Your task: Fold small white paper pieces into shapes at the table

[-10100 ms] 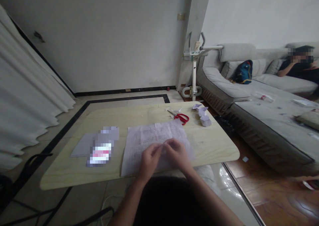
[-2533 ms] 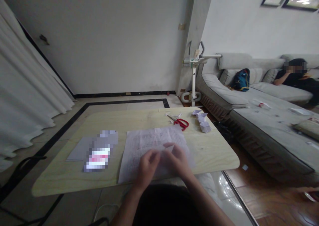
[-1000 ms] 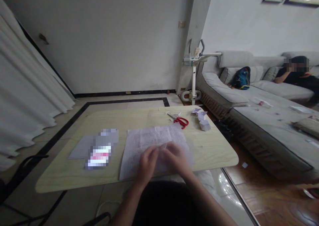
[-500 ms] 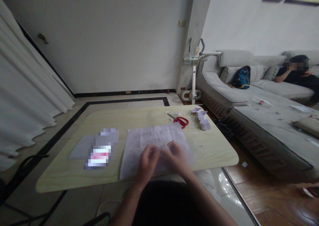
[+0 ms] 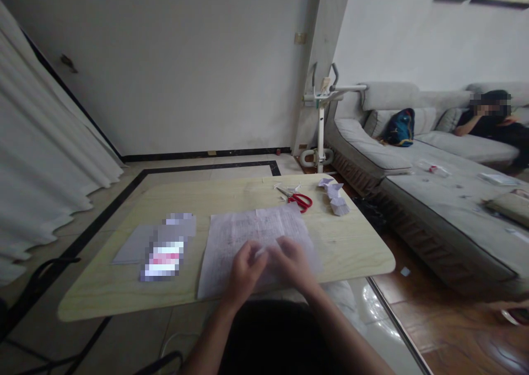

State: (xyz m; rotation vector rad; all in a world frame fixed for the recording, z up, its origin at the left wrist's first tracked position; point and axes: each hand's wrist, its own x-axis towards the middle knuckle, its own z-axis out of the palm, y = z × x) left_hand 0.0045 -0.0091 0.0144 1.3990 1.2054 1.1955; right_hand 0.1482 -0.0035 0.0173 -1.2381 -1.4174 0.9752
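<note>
My left hand [image 5: 248, 267] and my right hand [image 5: 290, 262] are close together above a large printed sheet of paper [image 5: 235, 234] at the table's near edge. Both are closed, pinching a small piece of white paper [image 5: 262, 250] between them. Its shape is mostly hidden by my fingers. Beyond the sheet lie red-handled scissors [image 5: 303, 201], with small white paper scraps [image 5: 294, 188] by the blades. Several folded paper pieces [image 5: 340, 206] stand near the far right corner of the table.
The pale wooden table [image 5: 355, 254] has rounded corners. On its left are white paper sheets [image 5: 130, 245] and a lit, blurred-out phone [image 5: 163, 257]. A grey sofa [image 5: 438, 210] runs along the right, holding a blue backpack [image 5: 401, 127] and a seated person [image 5: 487, 124]. White exercise equipment [image 5: 321, 121] stands behind.
My fingers have shifted slightly around the small paper piece, and a bit more of it shows by the left thumb. The things on the table have stayed in place.
</note>
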